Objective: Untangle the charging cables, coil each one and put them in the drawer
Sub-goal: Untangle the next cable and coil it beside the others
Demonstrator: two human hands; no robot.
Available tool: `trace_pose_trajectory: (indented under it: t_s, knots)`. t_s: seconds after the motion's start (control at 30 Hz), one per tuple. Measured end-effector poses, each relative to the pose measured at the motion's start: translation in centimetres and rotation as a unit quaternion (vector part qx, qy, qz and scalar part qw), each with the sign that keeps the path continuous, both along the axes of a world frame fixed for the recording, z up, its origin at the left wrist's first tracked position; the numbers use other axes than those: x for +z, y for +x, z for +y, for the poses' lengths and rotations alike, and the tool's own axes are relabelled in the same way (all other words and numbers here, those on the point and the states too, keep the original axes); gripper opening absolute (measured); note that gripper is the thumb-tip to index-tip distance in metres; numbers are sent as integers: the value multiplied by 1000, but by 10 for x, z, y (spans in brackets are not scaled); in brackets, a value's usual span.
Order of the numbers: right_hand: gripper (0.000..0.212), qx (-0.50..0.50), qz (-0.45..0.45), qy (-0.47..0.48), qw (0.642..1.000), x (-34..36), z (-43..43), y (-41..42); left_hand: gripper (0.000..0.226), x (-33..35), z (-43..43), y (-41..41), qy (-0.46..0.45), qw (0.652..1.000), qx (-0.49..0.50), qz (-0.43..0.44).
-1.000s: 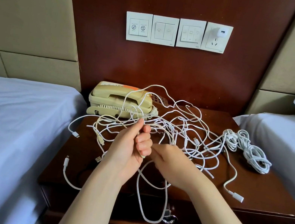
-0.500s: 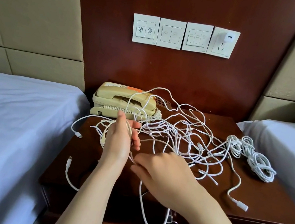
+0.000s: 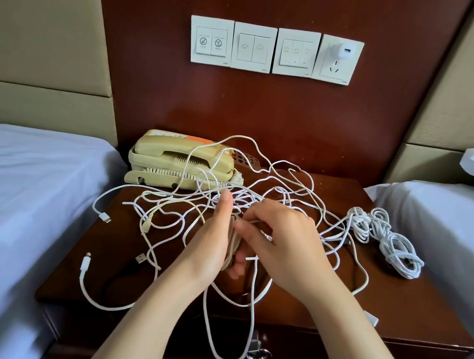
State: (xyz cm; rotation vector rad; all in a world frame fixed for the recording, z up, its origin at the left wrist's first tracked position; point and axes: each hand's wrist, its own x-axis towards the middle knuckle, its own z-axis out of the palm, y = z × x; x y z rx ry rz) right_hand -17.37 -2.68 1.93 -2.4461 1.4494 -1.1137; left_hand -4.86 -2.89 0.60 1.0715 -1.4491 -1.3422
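Observation:
A tangle of white charging cables [image 3: 282,200] sprawls over the dark wooden nightstand [image 3: 397,305]. My left hand [image 3: 211,247] stands on edge at the middle, holding a small cream-coloured coil of cable [image 3: 230,248] against its palm. My right hand [image 3: 283,250] is close beside it and pinches a strand of the same cable at the coil. One loop [image 3: 221,331] hangs over the front edge, down across the drawer front [image 3: 326,350]. A coiled bundle of white cable [image 3: 386,240] lies at the right.
A beige telephone [image 3: 181,163] sits at the back left of the nightstand. Beds with white sheets flank it left [image 3: 3,201] and right [image 3: 456,237]. Wall switches and a socket with a white charger [image 3: 345,51] are on the panel above. A metal drawer handle [image 3: 257,352] shows below.
My left hand turned on edge with cable wound into a coil at its palm. My right hand rose from the front edge and now pinches the strand at that coil.

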Motion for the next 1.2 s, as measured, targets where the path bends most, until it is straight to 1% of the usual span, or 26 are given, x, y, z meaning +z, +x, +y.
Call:
trace_pose_trajectory:
  t_s: [0.1,0.17,0.2,0.3,0.4,0.5,0.57,0.67,0.77,0.83,0.87,1.1,1.2]
  knots:
    - [20,-6,-26,45,999,-2,-3,-6,78,-1,2,-5,10,999,-31,0]
    - [22,6,-60,73,996,-6,-8,-11,82,-3,3,-6,10,999,-44,-9]
    - [24,20,-82,86,993,-8,-10,-14,77,-3,4,-6,5,999,-43,-14]
    - [34,47,-153,118,980,-11,-16,-20,52,0,10,-4,-1,999,-45,-6]
    - [42,35,-173,115,978,-14,-20,-25,42,1,15,-5,-1,998,-61,-5]
    - [44,0,-166,80,983,-17,-24,-31,42,3,17,-4,-7,997,-71,1]
    - [45,-20,-177,52,983,-16,-23,-35,42,4,18,-1,-21,997,-72,5]
    - [36,-11,-177,14,984,-12,-17,-39,43,4,15,6,-39,998,-51,4]
    - [31,-4,-159,4,987,-10,-16,-45,43,4,9,16,-55,998,-16,23]
    - [31,-18,-145,-4,989,-12,-18,-51,43,4,5,22,-59,997,14,39]
    - [31,-26,-153,-3,988,-13,-19,-53,43,3,3,25,-59,997,28,47]
    - [29,-5,-283,26,959,-12,-17,-56,43,0,-2,27,-60,991,99,65]
    - [30,-1,-330,19,944,-7,-15,-59,44,-1,-4,26,-61,988,116,77]
